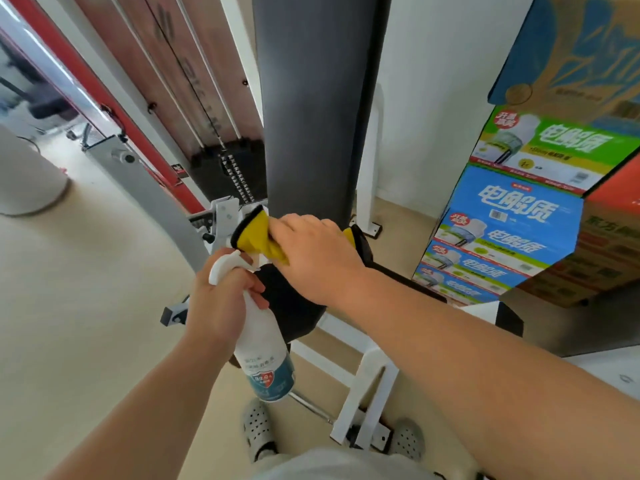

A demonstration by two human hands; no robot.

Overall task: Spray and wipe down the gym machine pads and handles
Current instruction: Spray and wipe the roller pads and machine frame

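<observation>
– Gym machine back pad [304, 98], the tall dark-grey upholstered one, fills the middle of the shot. It stands upright, with its long axis running straight up and out of the top of the view.

– And the finish on it?

– Smooth and matte, with an even grey sheen. I can't tell from here whether it's wet or dry. Below it sits the black cushioned seat pad [294, 299], partly hidden by the arms. Off to the right is a stack of blue and green printed cartons [519, 209], well apart from the machine.

– Who's carrying what?

– The left hand [218, 299] is wrapped round the neck of a white plastic spray bottle with a blue label [265, 348]. It's held near the seat pad's left edge, trigger head uppermost, just below the cloth.

– And the cloth?

– It's a yellow cloth with black trim [256, 233], bunched at the bottom edge of the back pad. The right hand [311, 251] lies over it with curled fingers, gripping it and pressing it to the pad.

– So which way next?

– The right hand is the nearer one, already at the pad's foot. All the unwiped length lies above it, so I'd expect upward strokes along that axis.
</observation>
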